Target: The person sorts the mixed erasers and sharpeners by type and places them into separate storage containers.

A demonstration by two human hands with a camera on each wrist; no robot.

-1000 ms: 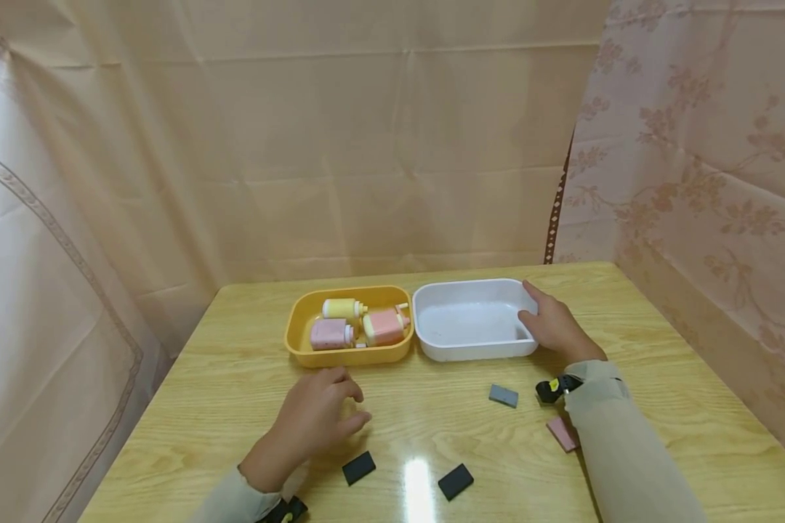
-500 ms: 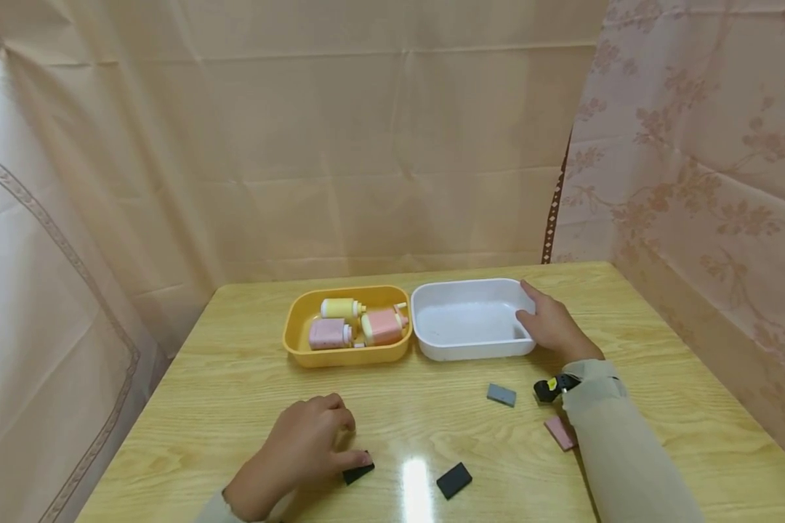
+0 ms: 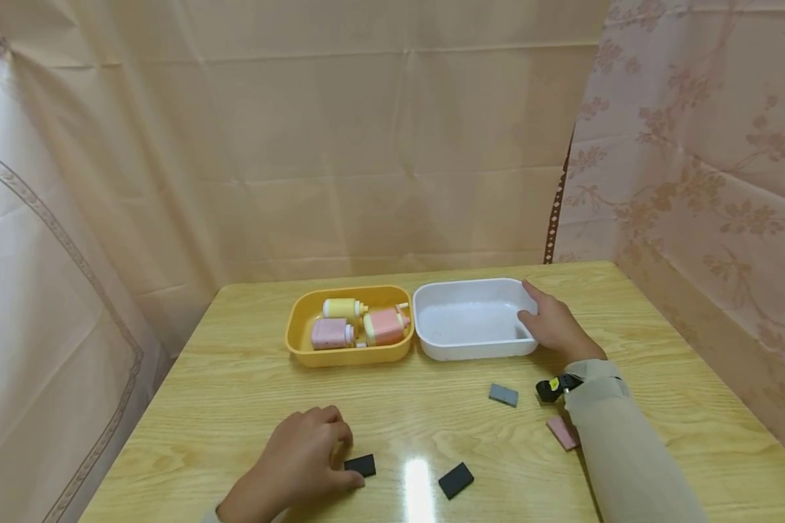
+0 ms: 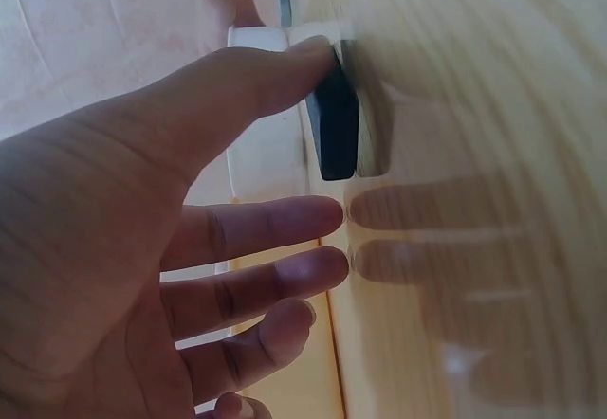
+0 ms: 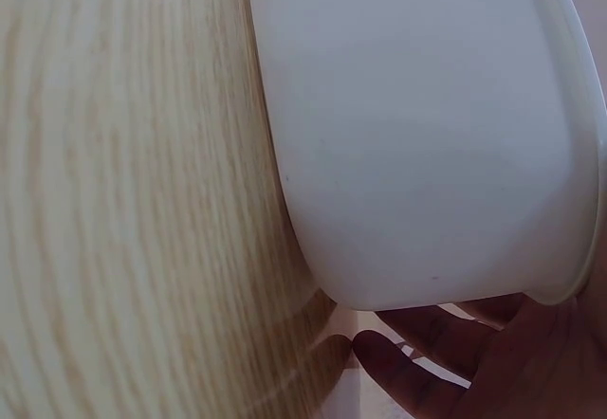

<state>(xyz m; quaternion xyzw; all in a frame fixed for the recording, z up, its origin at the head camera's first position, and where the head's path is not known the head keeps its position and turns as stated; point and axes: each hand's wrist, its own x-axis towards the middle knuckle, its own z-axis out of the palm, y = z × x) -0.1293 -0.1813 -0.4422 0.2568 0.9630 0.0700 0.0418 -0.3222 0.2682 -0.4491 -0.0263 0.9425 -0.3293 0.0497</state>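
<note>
My left hand [image 3: 330,454] lies low on the wooden table [image 3: 235,392] near its front edge. Its thumb [image 4: 275,78] presses against the edge of a small black tile [image 3: 360,465] [image 4: 334,125], while the other fingers [image 4: 285,225] stretch out with their tips on the tabletop beside it. My right hand [image 3: 549,323] holds the right end of an empty white tub [image 3: 432,319], with fingers curled round its rim. In the right wrist view the white tub's wall [image 5: 417,144] fills the frame above my fingers [image 5: 417,372].
A yellow tub [image 3: 296,327] with three small pastel bottles [image 3: 382,325] stands against the white tub's left side. A second black tile [image 3: 456,480], a grey tile [image 3: 503,394] and a pink tile [image 3: 560,432] lie loose on the table. Curtains enclose the table's sides.
My left hand drew back toward the front edge and came down on the black tile, which turned slightly. The right hand has stayed on the white tub.
</note>
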